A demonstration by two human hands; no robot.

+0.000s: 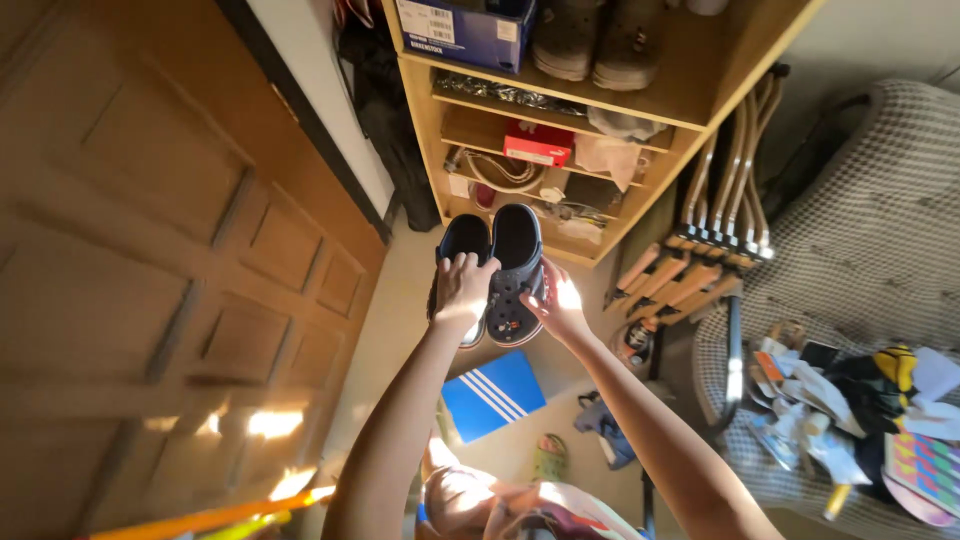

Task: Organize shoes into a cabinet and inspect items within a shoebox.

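Both arms are up and out in front, and the left hand (462,290) has its fingers curled over the heel of the left dark clog (462,250), gripping it. The right hand (558,305) clamps the side of the right dark clog (514,270), fingers wrapped tight, sunlight flaring off the knuckles. The 2 clogs sit side by side, touching, dead centre of the view, soles away from the camera, openings facing us.

At 12 o'clock from the clogs stands a wooden shelf unit (690,120), packed: a blue box (465,30) up top, a pair of grey shoes (600,45) just beside it, a red box (537,145) one shelf down. At 6 o'clock, on the floor, lies a blue box with 3 white stripes (493,393). At 9 o'clock, a panelled wooden door (150,250). At 3 o'clock, a checked sofa (880,230) strewn with what looks like papers and packets, too jumbled to sort out.
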